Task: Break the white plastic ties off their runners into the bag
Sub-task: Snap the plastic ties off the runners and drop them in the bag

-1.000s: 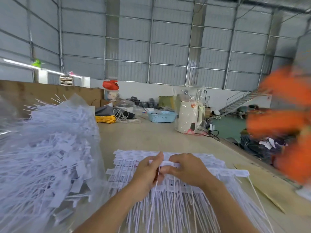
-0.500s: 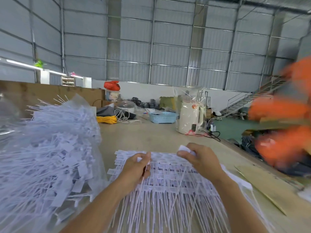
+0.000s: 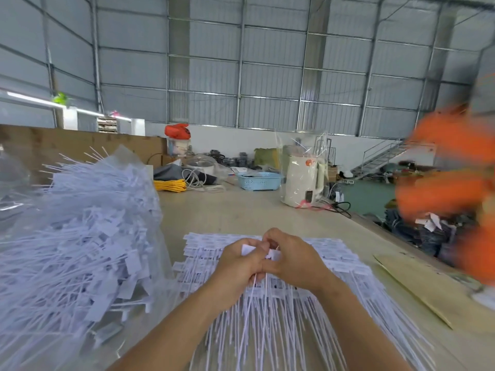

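Warehouse bench (image 3: pixel 241 210): both hands working over the sheet of ties (image 3: pixel 334 263). Left hand (image 3: pixel 238 266) and right hand (image 3: pixel 292 261) pinching one tie head together. Bag (image 3: pixel 80 236) sitting left of the sheet, packed full. Risk: freed ties sliding off instead of landing inside.

White plastic ties (image 3: pixel 270 311) spread flat in overlapping rows on the surface, tag heads away, thin tails fanning toward the viewer (still joined on runners). Left of them, a clear bag (image 3: pixel 80 236) heaped full of loose ties, tails bristling out the top.
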A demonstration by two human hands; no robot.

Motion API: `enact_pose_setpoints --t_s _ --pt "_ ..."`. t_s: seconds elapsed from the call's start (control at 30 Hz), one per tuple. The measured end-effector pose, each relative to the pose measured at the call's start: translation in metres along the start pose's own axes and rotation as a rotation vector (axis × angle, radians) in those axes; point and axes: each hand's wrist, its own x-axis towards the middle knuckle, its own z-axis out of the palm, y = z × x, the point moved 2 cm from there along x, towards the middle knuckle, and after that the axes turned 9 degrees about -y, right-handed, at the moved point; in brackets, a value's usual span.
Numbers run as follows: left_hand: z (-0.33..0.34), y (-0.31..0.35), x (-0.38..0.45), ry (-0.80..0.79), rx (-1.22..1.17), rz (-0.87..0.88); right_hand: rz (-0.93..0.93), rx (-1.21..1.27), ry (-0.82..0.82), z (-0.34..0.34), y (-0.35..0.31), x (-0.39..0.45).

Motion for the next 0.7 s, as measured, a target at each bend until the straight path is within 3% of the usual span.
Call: enact_pose_setpoints --t_s 0.07,0.2,0.5,0.6,0.7 --pt "0.003 0.003 -0.001 0.024 0.001 0.028 0.027 -0.025 -0.062 -0.004 0.002 -0.002" --pt "-0.011 0.010 0.002 0.181 -0.073 0.048 -0.012 0.175 -0.089 -0.013 0.001 -0.004" --pt "-0.019 0.010 0.000 0.157 0.063 0.049 -0.115 0.000 -0.058 0.008 -0.002 0.002" --pt "-0.029 0.010 0.005 0.158 0.035 -0.086 -0.015 -0.241 0.033 -0.002 0.016 -0.002" --pt "-0.054 0.015 0.007 0.227 -0.005 -0.150 0.170 -0.139 0.172 -0.029 0.048 -0.012"
